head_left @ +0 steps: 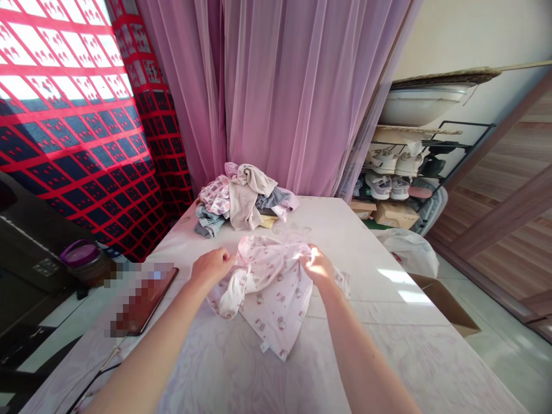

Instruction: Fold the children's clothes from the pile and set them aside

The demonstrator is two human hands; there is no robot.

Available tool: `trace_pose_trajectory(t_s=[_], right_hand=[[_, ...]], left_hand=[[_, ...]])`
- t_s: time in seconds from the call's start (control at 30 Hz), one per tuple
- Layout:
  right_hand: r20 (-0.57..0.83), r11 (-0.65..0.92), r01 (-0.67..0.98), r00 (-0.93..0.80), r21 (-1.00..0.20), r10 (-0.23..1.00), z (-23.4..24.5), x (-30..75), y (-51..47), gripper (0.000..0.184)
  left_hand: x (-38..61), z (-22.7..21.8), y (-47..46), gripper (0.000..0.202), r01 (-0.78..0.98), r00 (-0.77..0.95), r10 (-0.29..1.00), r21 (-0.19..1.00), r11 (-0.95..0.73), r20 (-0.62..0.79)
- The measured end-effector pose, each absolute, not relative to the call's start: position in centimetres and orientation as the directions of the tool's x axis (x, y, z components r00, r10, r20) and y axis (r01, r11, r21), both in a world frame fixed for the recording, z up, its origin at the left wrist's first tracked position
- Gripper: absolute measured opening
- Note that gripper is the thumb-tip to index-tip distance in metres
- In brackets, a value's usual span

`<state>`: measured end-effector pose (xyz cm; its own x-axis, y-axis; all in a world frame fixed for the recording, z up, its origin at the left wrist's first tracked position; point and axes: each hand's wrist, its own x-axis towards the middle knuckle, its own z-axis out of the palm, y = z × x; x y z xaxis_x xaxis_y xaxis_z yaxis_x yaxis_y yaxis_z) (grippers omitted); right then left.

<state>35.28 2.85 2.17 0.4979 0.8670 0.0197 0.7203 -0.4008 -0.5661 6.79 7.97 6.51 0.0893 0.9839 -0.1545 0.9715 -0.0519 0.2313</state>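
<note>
In the head view, the left hand (211, 267) and right hand (318, 265) curl closed, each pinching an upper edge of a pink-printed garment (269, 305), held well apart and evenly at lower centre, on the white-covered table (388, 345), below a heaped clothes pile (245, 198).

I see a rumpled white garment (269, 299) with small pink cartoon prints, bunched at the top, lying on the pale covered table (409, 351).

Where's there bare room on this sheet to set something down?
The widest bare patch of sheet lies right of the pink printed garment, with another between it and the clothes pile. It's crowded around the left hand, right hand, and blurred device.
</note>
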Motion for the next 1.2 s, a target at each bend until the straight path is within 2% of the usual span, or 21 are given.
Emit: trace_pose_trajectory(t_s=[0.1, 0.17, 0.27, 0.33, 0.4, 0.47, 0.53, 0.6, 0.67, 0.73, 0.8, 0.87, 0.93, 1.0, 1.07, 1.13, 1.2], right_hand=[[-0.067, -0.448, 0.698, 0.500, -0.559, 0.863, 1.5, 35.9, 1.2, 0.035], [-0.095, -0.421, 0.688, 0.459, -0.591, 0.883, 1.5, 35.9, 0.2, 0.029], [-0.109, -0.375, 0.676, 0.402, -0.634, 0.909, 1.7, 35.8, -0.8, 0.025], [-0.111, -0.375, 0.692, 0.395, -0.617, 0.912, 1.9, 36.3, -0.9, 0.025], [-0.102, -0.402, 0.727, 0.421, -0.557, 0.901, 2.3, 37.3, -0.5, 0.023], [-0.064, -0.418, 0.752, 0.451, -0.510, 0.890, 2.9, 38.6, 0.5, 0.021], [0.001, -0.399, 0.759, 0.465, -0.515, 0.885, 4.0, 39.6, 2.3, 0.026], [0.183, -0.333, 0.797, 0.476, -0.504, 0.860, 5.5, 39.9, 4.8, 0.031], [0.263, -0.300, 0.810, 0.475, -0.504, 0.840, 6.8, 39.5, 7.4, 0.042], [0.304, -0.256, 0.826, 0.446, -0.502, 0.842, 7.6, 38.5, 9.2, 0.051], [0.322, -0.199, 0.831, 0.406, -0.520, 0.855, 7.4, 37.3, 9.7, 0.052], [0.299, -0.152, 0.812, 0.372, -0.563, 0.879, 6.1, 36.1, 8.5, 0.044], [0.253, -0.138, 0.801, 0.339, -0.582, 0.906, 4.1, 35.0, 6.2, 0.033], [0.177, -0.136, 0.783, 0.300, -0.607, 0.937, 1.8, 34.1, 3.3, 0.028], [0.171, -0.057, 0.789, 0.203, -0.611, 0.964, -0.3, 33.5, 0.5, 0.026], [0.150, -0.009, 0.828, 0.112, -0.560, 0.982, -1.9, 33.2, -1.7, 0.024], [0.157, 0.035, 0.861, 0.053, -0.507, 0.986, -2.8, 33.2, -2.9, 0.028]], left_hand=[[8.6, 6.2, 11.2, 0.042, 0.954, 0.203, 0.979, 0.223, -0.198, 0.003], [10.9, 5.6, 13.0, 0.050, 0.909, 0.351, 0.933, 0.211, -0.360, 0.078], [14.4, 4.5, 14.8, 0.055, 0.857, 0.461, 0.884, 0.219, -0.466, 0.078], [15.8, 3.9, 15.7, 0.038, 0.861, 0.453, 0.890, 0.233, -0.452, 0.050], [15.7, 3.6, 16.6, 0.023, 0.886, 0.394, 0.918, 0.252, -0.390, 0.035], [14.4, 4.1, 17.8, 0.027, 0.914, 0.293, 0.955, 0.278, -0.295, 0.049], [12.1, 5.1, 19.2, 0.035, 0.935, 0.152, 0.984, 0.308, -0.174, 0.094], [9.5, 6.5, 20.7, 0.042, 0.942, 0.003, 0.991, 0.333, -0.048, 0.135], [7.2, 7.8, 21.9, 0.043, 0.928, -0.125, 0.977, 0.369, 0.054, 0.171], [5.5, 8.4, 22.2, 0.044, 0.908, -0.195, 0.965, 0.405, 0.111, 0.174], [4.5, 8.2, 21.4, 0.048, 0.893, -0.225, 0.951, 0.435, 0.114, 0.213], [4.1, 7.1, 19.2, 0.050, 0.891, -0.176, 0.936, 0.453, 0.020, 0.304], [4.2, 5.2, 15.8, 0.044, 0.880, 0.016, 0.936, 0.439, -0.179, 0.351], [4.5, 3.1, 11.5, 0.046, 0.848, 0.212, 0.944, 0.433, -0.307, 0.254], [4.9, 1.3, 7.3, 0.060, 0.836, 0.314, 0.935, 0.418, -0.355, 0.165], [5.2, 0.1, 4.0, 0.073, 0.847, 0.348, 0.927, 0.378, -0.374, 0.138], [5.3, -0.5, 2.0, 0.070, 0.869, 0.330, 0.934, 0.341, -0.358, 0.138]])
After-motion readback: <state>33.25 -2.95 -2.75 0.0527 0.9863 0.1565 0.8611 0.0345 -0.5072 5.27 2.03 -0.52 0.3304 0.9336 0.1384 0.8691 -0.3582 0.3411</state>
